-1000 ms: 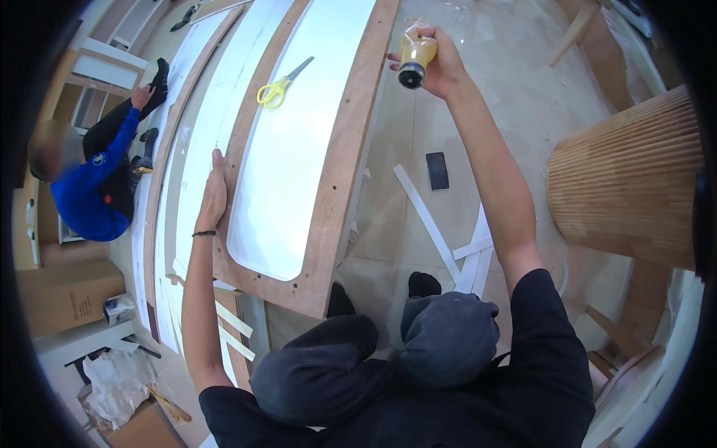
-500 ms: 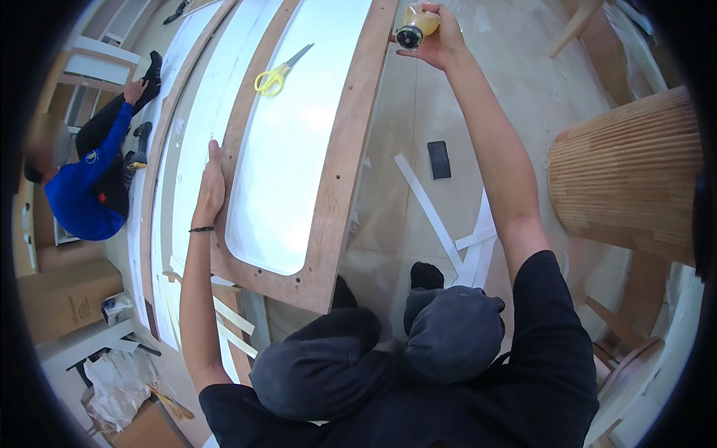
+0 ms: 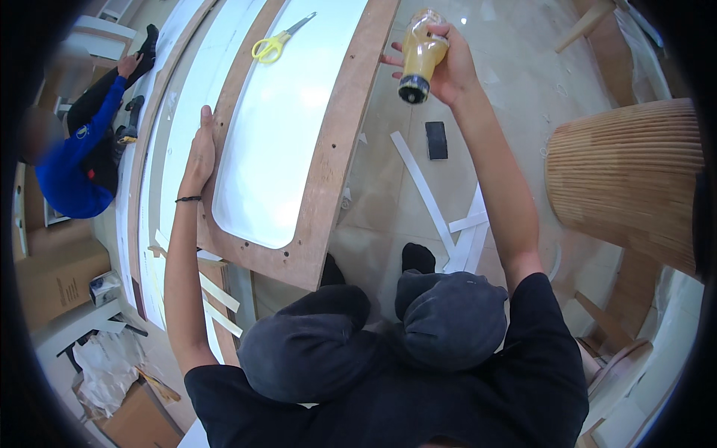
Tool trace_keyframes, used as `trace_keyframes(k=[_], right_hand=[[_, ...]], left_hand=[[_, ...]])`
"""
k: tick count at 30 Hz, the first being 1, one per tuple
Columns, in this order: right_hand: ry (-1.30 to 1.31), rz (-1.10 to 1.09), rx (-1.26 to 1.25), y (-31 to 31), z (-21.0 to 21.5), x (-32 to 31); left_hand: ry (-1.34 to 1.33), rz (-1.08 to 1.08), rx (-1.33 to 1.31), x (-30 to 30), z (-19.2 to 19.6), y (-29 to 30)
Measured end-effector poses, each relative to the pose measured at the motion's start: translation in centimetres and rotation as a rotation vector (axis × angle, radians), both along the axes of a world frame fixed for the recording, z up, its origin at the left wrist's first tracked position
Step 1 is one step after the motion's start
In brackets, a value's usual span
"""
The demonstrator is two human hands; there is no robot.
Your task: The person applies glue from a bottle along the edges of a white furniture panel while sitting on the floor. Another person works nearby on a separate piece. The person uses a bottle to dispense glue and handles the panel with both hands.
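A clear bottle (image 3: pixel 427 51) of yellowish liquid, with its black-capped end tipped down toward me, is in my right hand (image 3: pixel 454 71). Some of that hand's fingers stretch out beside the right edge of a brown wooden frame (image 3: pixel 328 149) around a white panel (image 3: pixel 280 142). At the frame's left edge, my left hand (image 3: pixel 199 149) grips the wood with its thumb upward; its other fingers are mostly hidden. Yellow-handled scissors (image 3: pixel 272 46) lie on the white panel toward its far end.
Another person in a blue top (image 3: pixel 82 168) sits at the left. On the floor lie a dark rectangular block (image 3: pixel 436 140) and white strips (image 3: pixel 426 194). A ribbed wooden piece (image 3: pixel 624 179) stands at right; a cardboard box (image 3: pixel 63 284) and plastic bag (image 3: pixel 112 369) are at left.
The bottle has come nearer to me and now shows more of its length. My view has shifted slightly. My left hand stays at the frame's left edge.
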State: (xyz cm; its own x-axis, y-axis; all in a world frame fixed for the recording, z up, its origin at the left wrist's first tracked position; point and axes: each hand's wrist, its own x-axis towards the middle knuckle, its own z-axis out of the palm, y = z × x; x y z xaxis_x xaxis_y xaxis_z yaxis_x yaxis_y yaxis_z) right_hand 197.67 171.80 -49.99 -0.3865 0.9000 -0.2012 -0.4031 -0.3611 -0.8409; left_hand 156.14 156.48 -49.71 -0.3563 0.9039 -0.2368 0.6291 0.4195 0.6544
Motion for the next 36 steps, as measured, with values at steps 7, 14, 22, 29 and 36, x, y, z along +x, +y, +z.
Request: trace_keyframes(k=[7, 14, 22, 29, 36], right_hand=[[0.044, 0.008, -0.025, -4.8, 0.3, -1.0], [0.096, 0.050, -0.128, -9.0, 1.5, -1.7], [0.198, 0.121, -0.241, -13.9, 0.4, -2.1], [0.324, 0.034, -0.282, -14.9, -0.5, -3.1], [0.469, -0.136, -0.152, -7.8, -2.2, -3.6]], left_hand=[[0.022, -0.036, -0.020, -1.2, -0.9, 0.3], [0.123, 0.009, 0.020, -0.6, -0.9, 0.6], [0.167, 0.013, 0.048, -0.2, -0.4, 0.2], [0.167, 0.043, 0.071, 0.3, 1.4, -1.1], [-0.092, 0.060, -0.097, -0.8, 1.4, 3.2]])
